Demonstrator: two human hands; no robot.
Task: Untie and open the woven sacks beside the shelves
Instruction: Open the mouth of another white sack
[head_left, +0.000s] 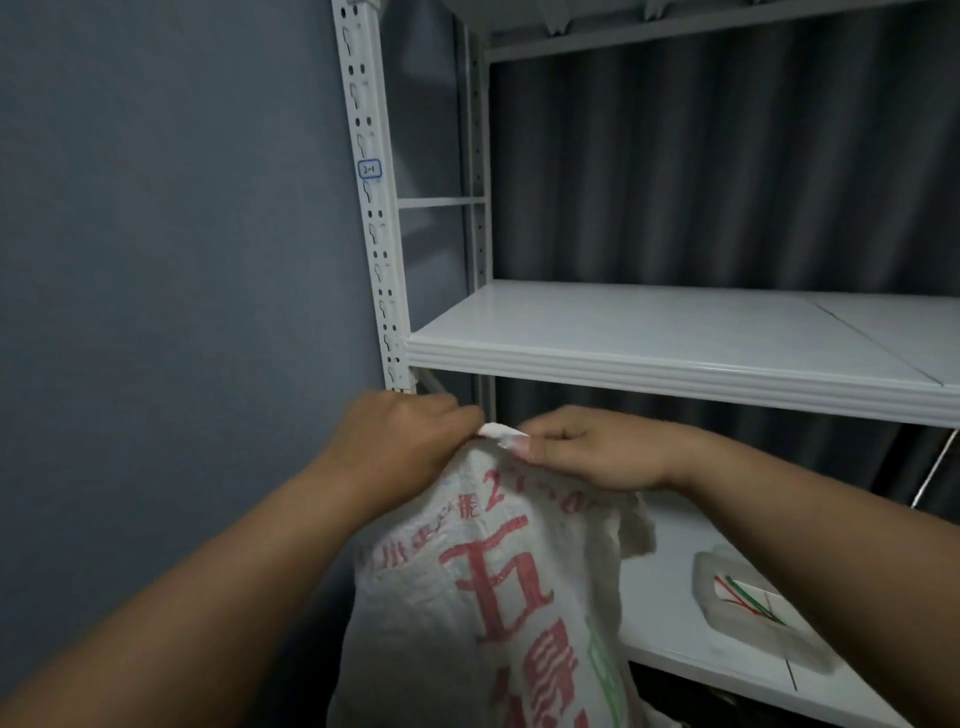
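Pinching the gathered top of the sack (483, 587) from both sides, I have my left hand (400, 441) and right hand (587, 452) meeting at the white twist (500, 432) of fabric at its mouth. The left fingers curl round the bunched neck from the left; the right thumb and forefinger nip the tip of that twist from the right. I judge this hold is meant to steady the neck with one hand while the other works the tie loose. I cannot see a separate string or knot, so what fastens the mouth is unclear.

The sack hangs below my hands, in front of the left end of the shelves (675, 358), beside the slotted upright (371, 208) and the blue-grey wall (156, 260). Its mouth looks closed, so its contents are hidden; the body sags in folds with red printing across it.

On the lower shelf, right of the sack, lies a clear tray (753, 608) holding what look like thin red and green strands.
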